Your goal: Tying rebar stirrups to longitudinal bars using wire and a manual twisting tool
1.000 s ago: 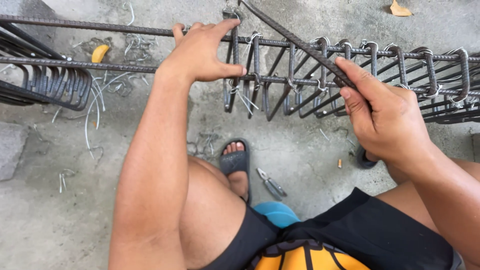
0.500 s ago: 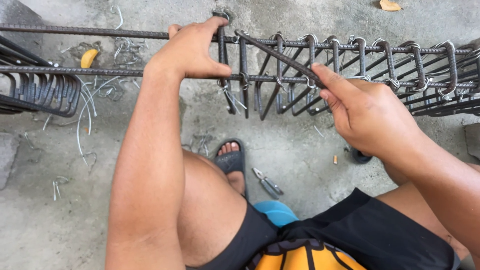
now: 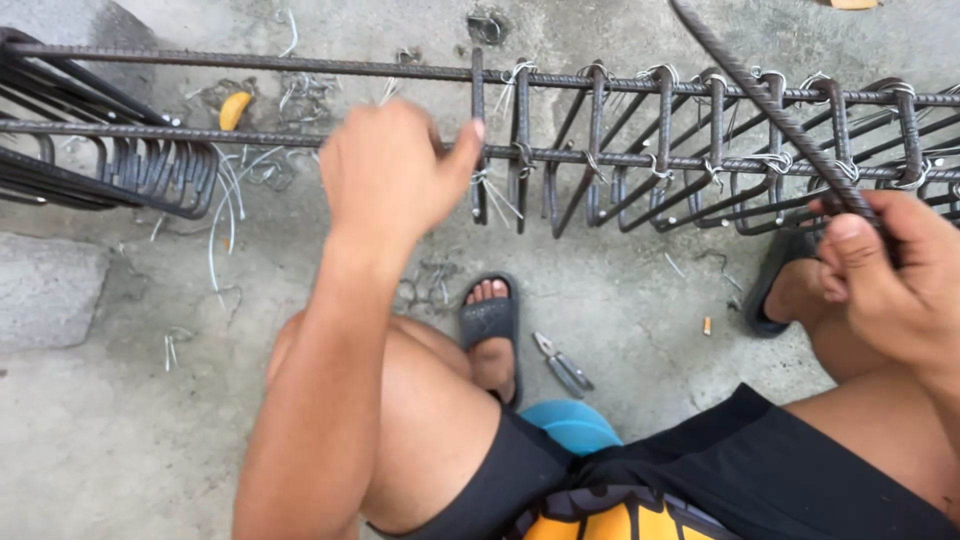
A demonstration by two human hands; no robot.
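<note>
Flanking the rebar cage [image 3: 640, 150] — pliers [image 3: 562, 363] (grounded), loose stirrups [image 3: 120, 170].

My arms are bare, no sleeves or gloves. I wear black shorts [image 3: 720, 470], a shirt [image 3: 600, 515] with orange and yellow panels edged in black, and dark grey slide sandals [image 3: 488, 322].

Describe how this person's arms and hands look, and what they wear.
Both arms are bare to the top of the frame: no sleeves, gloves, watch or rings in view. The left hand is motion-blurred; the right hand is sharp. Lower down: black shorts and dark slide sandals.
</note>
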